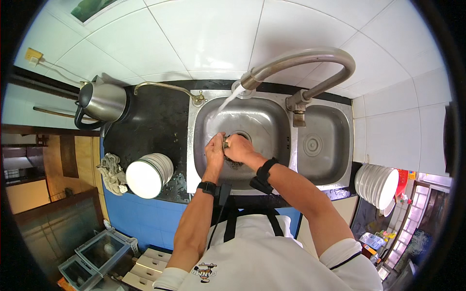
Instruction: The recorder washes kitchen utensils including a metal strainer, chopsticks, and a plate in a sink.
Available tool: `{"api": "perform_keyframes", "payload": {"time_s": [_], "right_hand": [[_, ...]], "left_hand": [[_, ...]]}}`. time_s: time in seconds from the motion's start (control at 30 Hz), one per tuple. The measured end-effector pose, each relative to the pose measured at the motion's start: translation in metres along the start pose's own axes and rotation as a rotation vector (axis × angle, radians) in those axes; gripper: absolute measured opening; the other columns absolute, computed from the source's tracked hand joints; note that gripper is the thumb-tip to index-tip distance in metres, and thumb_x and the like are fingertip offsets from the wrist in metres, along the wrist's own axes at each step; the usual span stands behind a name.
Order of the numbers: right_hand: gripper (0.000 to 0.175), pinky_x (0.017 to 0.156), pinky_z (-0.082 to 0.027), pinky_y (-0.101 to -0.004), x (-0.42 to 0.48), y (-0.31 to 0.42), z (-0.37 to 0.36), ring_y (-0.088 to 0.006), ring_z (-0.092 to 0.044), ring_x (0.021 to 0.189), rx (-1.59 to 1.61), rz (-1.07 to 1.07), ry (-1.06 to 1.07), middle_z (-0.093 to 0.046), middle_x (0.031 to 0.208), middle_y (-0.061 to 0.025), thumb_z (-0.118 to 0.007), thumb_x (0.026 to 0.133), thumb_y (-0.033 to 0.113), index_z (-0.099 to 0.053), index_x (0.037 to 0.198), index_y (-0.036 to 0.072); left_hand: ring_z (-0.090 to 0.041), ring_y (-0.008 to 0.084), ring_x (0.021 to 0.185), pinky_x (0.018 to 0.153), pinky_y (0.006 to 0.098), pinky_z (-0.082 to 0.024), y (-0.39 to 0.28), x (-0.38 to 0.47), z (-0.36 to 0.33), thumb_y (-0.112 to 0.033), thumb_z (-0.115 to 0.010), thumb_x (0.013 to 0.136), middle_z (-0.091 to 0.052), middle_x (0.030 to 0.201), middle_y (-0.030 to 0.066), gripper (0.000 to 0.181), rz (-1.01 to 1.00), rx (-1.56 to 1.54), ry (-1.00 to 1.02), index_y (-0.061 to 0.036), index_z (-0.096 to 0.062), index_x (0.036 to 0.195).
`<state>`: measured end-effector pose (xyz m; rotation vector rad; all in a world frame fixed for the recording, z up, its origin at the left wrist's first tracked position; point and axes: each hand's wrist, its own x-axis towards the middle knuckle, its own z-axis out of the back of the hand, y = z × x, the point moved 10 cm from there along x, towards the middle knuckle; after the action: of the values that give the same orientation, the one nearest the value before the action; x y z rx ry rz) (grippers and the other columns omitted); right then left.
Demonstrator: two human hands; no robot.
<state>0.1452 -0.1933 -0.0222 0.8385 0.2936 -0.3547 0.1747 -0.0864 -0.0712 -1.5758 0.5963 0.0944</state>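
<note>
My left hand (214, 149) and my right hand (239, 148) meet low in the larger stainless steel sink basin (269, 160). Between their fingers is a small greyish object (225, 144), mostly covered, so I cannot tell its kind. A dark mesh-like thing (233, 163) shows just under my right hand; whether it is held or lies on the basin floor is unclear. The drain is partly hidden behind my right hand. Water (230, 100) runs from the large curved faucet (316, 56) into the basin's back left, beyond my fingers.
A smaller basin (327, 156) adjoins on the right. Left on the black counter (153, 120) are an electric kettle (105, 100), a thin brass-coloured tap (164, 85), a plate stack (149, 174) and a crumpled rag (112, 174). More stacked plates (376, 185) stand at the right.
</note>
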Motion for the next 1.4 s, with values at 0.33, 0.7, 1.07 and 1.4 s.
{"api": "perform_keyframes", "payload": {"time_s": [0.33, 0.7, 1.07, 1.4], "right_hand": [[0.022, 0.064, -0.051, -0.03, -0.013, -0.062, 0.002, -0.0171, -0.063, 0.07, 1.021, -0.447, -0.252, -0.071, 0.085, -0.011, -0.076, 0.078, 0.013, -0.072, 0.091, -0.003], [0.021, 0.068, -0.052, -0.0381, -0.034, -0.037, 0.014, -0.0269, -0.067, 0.067, 0.505, -0.336, -0.436, -0.071, 0.077, -0.0161, -0.073, 0.082, 0.024, -0.077, 0.097, 0.009], [0.018, 0.066, -0.047, -0.0362, -0.046, -0.069, -0.046, -0.0188, -0.059, 0.074, 1.223, -0.63, -0.331, -0.065, 0.086, -0.0125, -0.063, 0.08, 0.005, -0.068, 0.091, -0.009], [0.014, 0.058, -0.048, -0.0306, -0.044, -0.056, 0.002, -0.0155, -0.058, 0.06, 0.513, -0.078, -0.271, -0.07, 0.076, -0.0042, -0.073, 0.081, 0.013, -0.075, 0.093, 0.007]], "left_hand": [[-0.063, 0.022, 0.094, 0.081, 0.0354, -0.051, 0.006, 0.0, 0.007, -0.047, -0.039, 0.104, -0.066, 0.107, 0.0082, 0.049, 0.259, -0.619, -0.057, -0.0056, -0.061, 0.116], [-0.06, 0.0183, 0.104, 0.09, 0.032, -0.048, -0.002, -0.012, -0.01, -0.042, -0.046, 0.104, -0.065, 0.11, 0.0044, 0.04, 0.202, -0.612, 0.033, -0.0082, -0.062, 0.119], [-0.052, 0.0129, 0.109, 0.099, 0.0277, -0.039, -0.005, -0.03, -0.018, -0.037, -0.052, 0.103, -0.061, 0.117, 0.004, 0.04, -0.041, -0.056, 0.184, -0.0038, -0.062, 0.123], [-0.06, 0.0236, 0.097, 0.079, 0.0397, -0.051, 0.028, -0.029, 0.001, -0.048, -0.044, 0.103, -0.064, 0.107, 0.0101, 0.051, 0.434, -0.138, 0.058, -0.0041, -0.059, 0.124]]}}
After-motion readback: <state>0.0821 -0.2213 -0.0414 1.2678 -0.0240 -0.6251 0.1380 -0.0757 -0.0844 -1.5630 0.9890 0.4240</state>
